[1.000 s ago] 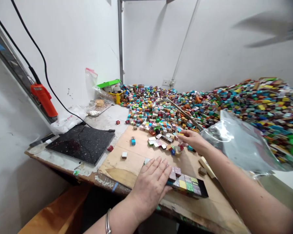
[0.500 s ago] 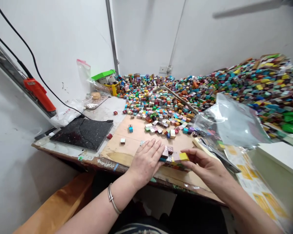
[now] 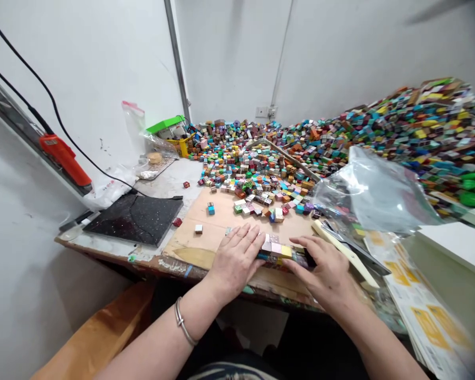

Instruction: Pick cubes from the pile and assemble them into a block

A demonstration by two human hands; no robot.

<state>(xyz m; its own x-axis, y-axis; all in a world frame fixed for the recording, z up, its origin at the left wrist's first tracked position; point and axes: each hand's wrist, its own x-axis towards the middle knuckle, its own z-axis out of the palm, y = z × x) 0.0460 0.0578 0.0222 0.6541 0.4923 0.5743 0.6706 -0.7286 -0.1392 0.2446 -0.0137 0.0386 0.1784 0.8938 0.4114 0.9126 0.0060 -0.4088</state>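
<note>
One block row (image 3: 276, 247) on the board (image 3: 219, 221) is covered partly by the left hand (image 3: 236, 258), its grip unclear.
The right hand (image 3: 328, 268) is spread narrowly beside the yellow block (image 3: 286, 252); space is limited by pile (image 3: 243, 164), bag (image 3: 388, 192), cream strip (image 3: 352, 258).

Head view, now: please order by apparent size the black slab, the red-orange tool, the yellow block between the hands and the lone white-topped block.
Black slab
Red-orange tool
Yellow block and white-topped block: too similar to rank
</note>
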